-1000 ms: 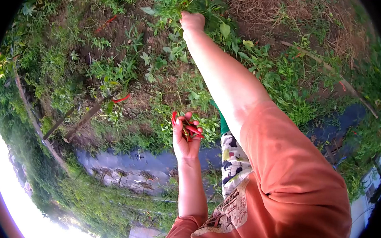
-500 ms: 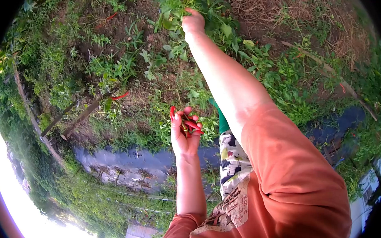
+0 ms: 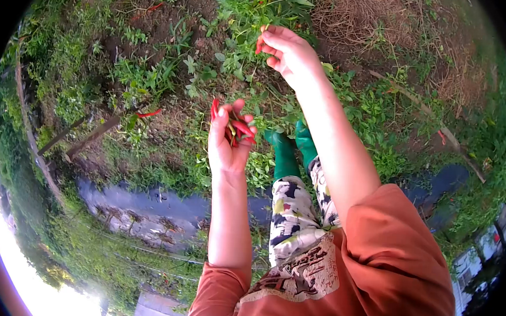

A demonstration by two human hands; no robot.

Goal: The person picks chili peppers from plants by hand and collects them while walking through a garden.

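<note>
My left hand [image 3: 231, 139] is closed around several red chili peppers [image 3: 243, 128], palm up, with their ends sticking out between the fingers. A greenish stem or pepper shows among them. Farther forward, my right hand [image 3: 291, 53] pinches a red chili pepper [image 3: 259, 45], partly hidden by the fingers; a pale green stem tip shows at the fingertips. Just beyond that hand stands a leafy pepper plant [image 3: 253, 13] with a few red spots of fruit.
Another red pepper [image 3: 149, 113] hangs on a low plant at left, near wooden stakes [image 3: 95, 137]. A dark plastic sheet [image 3: 146, 201] crosses the ground. My green boots [image 3: 285, 157] stand among weeds. Dry straw [image 3: 365, 20] lies at the upper right, above a long stick [image 3: 429, 119].
My right hand has drawn back from the plant toward me, now with a red pepper showing in its fingers. My left hand, still holding the peppers, has shifted up and left in view.
</note>
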